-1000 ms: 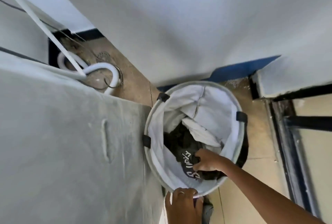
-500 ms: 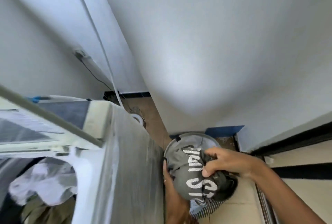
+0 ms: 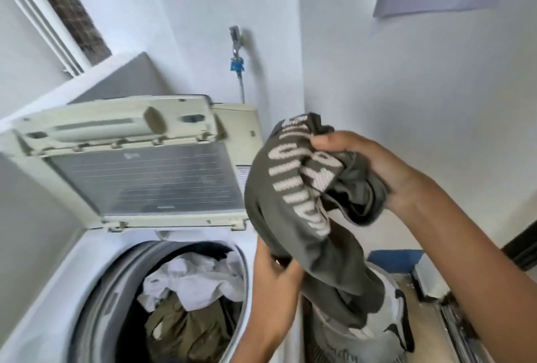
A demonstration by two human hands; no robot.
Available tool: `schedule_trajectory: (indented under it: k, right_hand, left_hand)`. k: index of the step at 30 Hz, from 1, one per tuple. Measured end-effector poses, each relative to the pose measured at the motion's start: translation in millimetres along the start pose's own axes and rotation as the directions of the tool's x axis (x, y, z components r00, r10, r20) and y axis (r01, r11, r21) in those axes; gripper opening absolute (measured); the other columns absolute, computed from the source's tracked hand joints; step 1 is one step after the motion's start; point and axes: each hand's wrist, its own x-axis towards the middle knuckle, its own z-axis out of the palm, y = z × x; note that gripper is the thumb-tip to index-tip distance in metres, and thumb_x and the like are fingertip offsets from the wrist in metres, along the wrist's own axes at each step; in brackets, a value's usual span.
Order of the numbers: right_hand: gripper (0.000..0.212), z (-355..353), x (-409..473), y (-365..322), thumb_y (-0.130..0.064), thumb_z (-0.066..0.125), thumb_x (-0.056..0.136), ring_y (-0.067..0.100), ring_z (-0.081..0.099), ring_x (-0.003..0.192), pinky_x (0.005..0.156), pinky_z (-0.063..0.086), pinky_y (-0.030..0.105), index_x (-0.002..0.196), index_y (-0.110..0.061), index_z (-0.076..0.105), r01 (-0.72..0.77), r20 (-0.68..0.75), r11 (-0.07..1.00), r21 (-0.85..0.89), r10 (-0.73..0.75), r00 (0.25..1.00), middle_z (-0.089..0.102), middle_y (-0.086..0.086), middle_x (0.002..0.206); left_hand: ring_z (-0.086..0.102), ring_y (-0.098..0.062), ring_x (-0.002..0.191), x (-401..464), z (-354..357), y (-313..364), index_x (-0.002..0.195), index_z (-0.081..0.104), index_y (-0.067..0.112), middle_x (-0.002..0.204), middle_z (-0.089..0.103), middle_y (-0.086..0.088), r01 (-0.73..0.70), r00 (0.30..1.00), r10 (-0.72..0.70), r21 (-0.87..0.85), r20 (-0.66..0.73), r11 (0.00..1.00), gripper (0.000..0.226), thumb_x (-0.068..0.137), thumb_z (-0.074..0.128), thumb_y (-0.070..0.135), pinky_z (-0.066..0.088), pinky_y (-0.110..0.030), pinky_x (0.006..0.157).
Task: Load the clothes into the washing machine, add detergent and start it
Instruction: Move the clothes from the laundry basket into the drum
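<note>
A dark grey garment with white lettering (image 3: 290, 188) hangs in the air to the right of the top-loading washing machine (image 3: 58, 290). My right hand (image 3: 363, 165) grips its bunched upper part. My left hand (image 3: 276, 272) holds it from below, fingers curled under the cloth. The machine's lid (image 3: 139, 165) stands up and open. Its drum (image 3: 191, 298) holds white and olive clothes. The garment's lower end trails into the laundry basket (image 3: 395, 319) on the floor at the right.
White walls close in behind and to the right. A tap with a blue fitting (image 3: 236, 51) and a hose sits on the wall behind the machine. A dark door frame (image 3: 523, 249) and floor track lie at the far right.
The view swung from the basket up to the machine. My right hand lifted the grey garment out of the basket and higher; my left hand left the basket rim and took the garment from below.
</note>
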Motion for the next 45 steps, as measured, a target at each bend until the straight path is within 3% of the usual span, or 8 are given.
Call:
schedule_trajectory:
  k: [9, 14, 21, 26, 31, 38, 41, 45]
  right_hand:
    - [0.031, 151.9, 56.1, 6.8, -0.027, 0.069, 0.075, 0.019, 0.069, 0.086, 0.083, 0.057, 0.030, 0.098, -0.006, 0.071, 0.081, -0.082, 0.974, -0.214, -0.100, 0.992, 0.072, 0.010, 0.096]
    - [0.036, 203.7, 78.9, 6.9, -0.027, 0.072, 0.068, 0.021, 0.066, 0.089, 0.090, 0.051, 0.039, 0.100, -0.011, 0.069, 0.065, -0.194, 0.884, -0.463, -0.173, 0.966, 0.071, 0.008, 0.095]
    - [0.024, 257.7, 103.7, 11.1, 0.003, 0.062, 0.085, 0.004, 0.061, 0.078, 0.080, 0.051, 0.022, 0.103, -0.012, 0.066, 0.185, -0.157, 0.633, -0.752, -0.444, 0.882, 0.066, -0.005, 0.086]
    - [0.034, 291.1, 119.4, 38.7, 0.006, 0.061, 0.085, 0.023, 0.063, 0.093, 0.083, 0.053, 0.033, 0.103, -0.023, 0.063, 0.164, -0.101, 0.549, -0.819, -0.419, 0.902, 0.063, 0.006, 0.100]
    - [0.028, 300.6, 125.8, 48.7, 0.000, 0.069, 0.080, -0.003, 0.057, 0.081, 0.073, 0.045, 0.006, 0.100, -0.021, 0.068, 0.152, -0.028, 0.419, -0.895, -0.395, 0.918, 0.058, -0.013, 0.087]
    - [0.059, 285.9, 113.2, 44.1, -0.025, 0.084, 0.067, 0.007, 0.065, 0.086, 0.074, 0.054, 0.024, 0.118, -0.029, 0.055, -0.025, -0.110, 0.337, -0.941, -0.238, 0.965, 0.063, -0.008, 0.101]
    - [0.028, 275.2, 107.2, 46.4, -0.025, 0.081, 0.072, 0.007, 0.058, 0.079, 0.066, 0.044, 0.017, 0.090, -0.026, 0.060, -0.156, -0.167, 0.063, -0.986, -0.249, 0.954, 0.063, -0.010, 0.087]
    - [0.016, 262.9, 98.7, 35.8, -0.007, 0.059, 0.079, 0.019, 0.053, 0.071, 0.059, 0.036, 0.028, 0.065, -0.015, 0.056, -0.188, -0.247, 0.166, -0.968, -0.496, 0.832, 0.059, 0.005, 0.068]
  left_hand:
    - [0.059, -0.001, 0.058, -28.8, -162.6, 82.3, 0.091, 0.062, 0.035, 0.072, 0.066, 0.014, -0.307, 0.923, 0.308, 0.040, -0.232, 0.951, 0.037, 0.088, 0.055, -0.001, 0.047, -0.015, 0.050]
    - [0.058, 0.000, 0.067, -33.0, -227.9, 108.2, 0.078, 0.054, 0.046, 0.076, 0.064, 0.019, -0.378, 0.871, 0.391, 0.103, -0.297, 0.920, 0.034, 0.083, 0.062, 0.013, 0.049, -0.027, 0.066]
    - [0.058, -0.003, 0.085, -34.8, -273.8, 127.3, 0.123, 0.042, 0.038, 0.108, 0.058, 0.009, -0.382, 0.922, 0.388, 0.159, -0.008, 0.910, 0.057, 0.070, 0.053, 0.020, 0.046, -0.012, 0.073]
    - [0.057, 0.015, 0.098, -29.7, -280.9, 149.5, 0.133, 0.040, 0.033, 0.121, 0.058, 0.016, -0.418, 0.908, 0.415, 0.178, 0.057, 0.891, 0.052, 0.088, 0.066, 0.030, 0.048, -0.008, 0.081]
    - [0.067, -0.017, 0.105, -20.5, -295.0, 160.1, 0.120, 0.061, 0.009, 0.111, 0.071, -0.004, -0.418, 0.904, 0.428, 0.219, 0.002, 0.882, 0.036, 0.085, 0.069, 0.011, 0.050, -0.039, 0.098]
    - [0.069, -0.006, 0.091, -12.3, -320.0, 148.2, 0.104, 0.067, 0.021, 0.096, 0.075, 0.010, -0.361, 0.923, 0.368, 0.078, -0.109, 0.929, 0.025, 0.088, 0.060, 0.002, 0.053, -0.019, 0.078]
    - [0.068, -0.012, 0.089, -9.7, -324.5, 145.8, 0.105, 0.066, 0.013, 0.098, 0.074, 0.000, -0.336, 0.925, 0.331, 0.004, -0.188, 0.942, 0.018, 0.092, 0.055, 0.008, 0.054, -0.023, 0.080]
    - [0.066, -0.017, 0.082, -5.0, -333.3, 146.5, 0.102, 0.064, 0.010, 0.096, 0.070, -0.010, -0.353, 0.915, 0.325, -0.085, -0.241, 0.932, 0.017, 0.097, 0.048, 0.011, 0.053, -0.030, 0.077]
